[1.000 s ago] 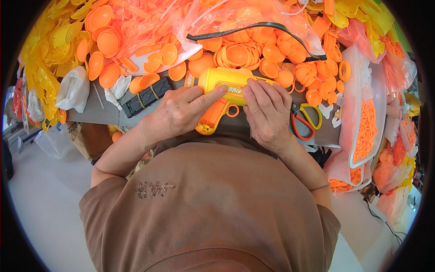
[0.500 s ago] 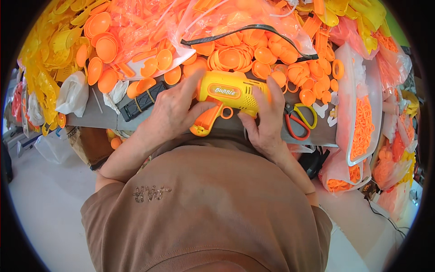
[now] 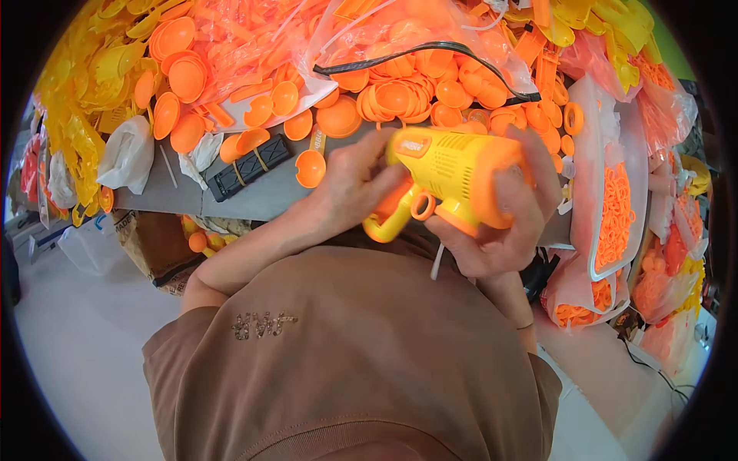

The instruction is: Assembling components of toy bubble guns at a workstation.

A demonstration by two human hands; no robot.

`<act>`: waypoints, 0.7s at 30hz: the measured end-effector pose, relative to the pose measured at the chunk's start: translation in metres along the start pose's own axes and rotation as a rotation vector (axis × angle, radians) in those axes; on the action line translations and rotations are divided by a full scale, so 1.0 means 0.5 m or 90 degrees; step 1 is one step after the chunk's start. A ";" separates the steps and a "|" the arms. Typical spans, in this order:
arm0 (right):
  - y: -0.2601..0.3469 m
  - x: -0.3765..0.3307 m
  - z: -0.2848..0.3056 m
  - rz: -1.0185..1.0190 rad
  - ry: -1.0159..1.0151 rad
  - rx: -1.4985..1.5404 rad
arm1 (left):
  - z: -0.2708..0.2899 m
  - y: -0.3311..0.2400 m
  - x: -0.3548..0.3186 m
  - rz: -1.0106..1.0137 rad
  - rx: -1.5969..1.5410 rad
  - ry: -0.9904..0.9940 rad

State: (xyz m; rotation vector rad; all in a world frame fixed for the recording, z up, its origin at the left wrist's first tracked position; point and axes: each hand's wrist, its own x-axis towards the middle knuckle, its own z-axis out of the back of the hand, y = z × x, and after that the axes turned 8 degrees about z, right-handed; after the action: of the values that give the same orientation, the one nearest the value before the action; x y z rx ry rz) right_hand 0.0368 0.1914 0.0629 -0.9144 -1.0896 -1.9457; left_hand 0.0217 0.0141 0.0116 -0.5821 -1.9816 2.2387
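One yellow toy gun (image 3: 450,173) now lifted, both hands' fingers (image 3: 513,201) clasped round it

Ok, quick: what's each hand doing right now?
Left hand: closed on the yellow toy gun, at its rear by the orange handle.
Right hand: closed on the toy gun's front end, fingers wrapped over it.

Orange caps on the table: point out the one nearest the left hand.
The lone orange cap lying on the bare grey table, just left of the left hand beside the black bar. The others sit farther back in the pile.
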 end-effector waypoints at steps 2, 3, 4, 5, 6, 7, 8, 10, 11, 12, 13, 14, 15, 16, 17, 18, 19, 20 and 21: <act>0.003 0.028 0.016 -0.006 0.082 -0.026 | 0.002 0.004 -0.004 -0.059 0.042 0.053; 0.007 0.046 0.021 -0.011 0.166 -0.056 | 0.011 -0.001 -0.009 -0.087 0.093 0.061; 0.018 0.069 0.023 -0.057 0.221 -0.048 | 0.022 -0.008 -0.010 -0.087 0.094 0.061; 0.017 0.072 0.014 -0.056 0.221 -0.047 | 0.037 -0.015 -0.011 -0.032 -0.009 0.040; 0.013 0.077 0.002 -0.042 0.333 -0.041 | 0.055 -0.024 -0.014 0.023 -0.112 0.019; 0.007 0.080 -0.012 -0.027 0.446 -0.035 | 0.076 -0.033 -0.018 0.079 -0.184 -0.008; 0.005 0.062 -0.037 0.016 0.458 -0.057 | 0.097 -0.044 -0.022 0.136 -0.255 -0.028; -0.001 0.030 -0.081 0.052 0.457 -0.068 | 0.128 -0.042 -0.028 0.118 -0.374 -0.067; -0.003 0.017 -0.098 0.087 0.455 -0.081 | 0.147 -0.040 -0.030 0.094 -0.426 -0.059; -0.005 0.004 -0.108 0.085 0.454 -0.083 | 0.163 -0.044 -0.037 0.090 -0.415 -0.057; -0.008 -0.005 -0.117 0.111 0.471 -0.101 | 0.176 -0.048 -0.043 0.084 -0.405 -0.057; -0.011 -0.009 -0.124 0.136 0.488 -0.121 | 0.182 -0.046 -0.046 0.084 -0.406 -0.055; -0.012 -0.011 -0.129 0.133 0.488 -0.125 | 0.185 -0.043 -0.047 0.064 -0.393 -0.085; -0.015 -0.010 -0.129 0.142 0.471 -0.115 | 0.186 -0.042 -0.047 0.043 -0.382 -0.112; -0.015 -0.008 -0.128 0.150 0.453 -0.107 | 0.193 -0.036 -0.048 0.042 -0.384 -0.103; -0.013 -0.005 -0.128 0.145 0.455 -0.117 | 0.202 -0.027 -0.049 0.048 -0.355 -0.080; -0.009 -0.004 -0.128 0.110 0.413 -0.064 | 0.201 -0.021 -0.050 0.053 -0.327 -0.061; -0.007 -0.004 -0.123 0.075 0.369 -0.013 | 0.191 -0.023 -0.049 0.052 -0.339 -0.083; -0.004 -0.002 -0.110 0.072 0.372 -0.021 | 0.180 -0.025 -0.046 0.051 -0.343 -0.074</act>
State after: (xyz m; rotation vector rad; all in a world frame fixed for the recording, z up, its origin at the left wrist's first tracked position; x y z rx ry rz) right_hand 0.0227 0.1437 0.0397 -0.3654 -0.6498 -1.9586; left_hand 0.0101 -0.0757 0.0361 -0.5911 -2.6847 1.7970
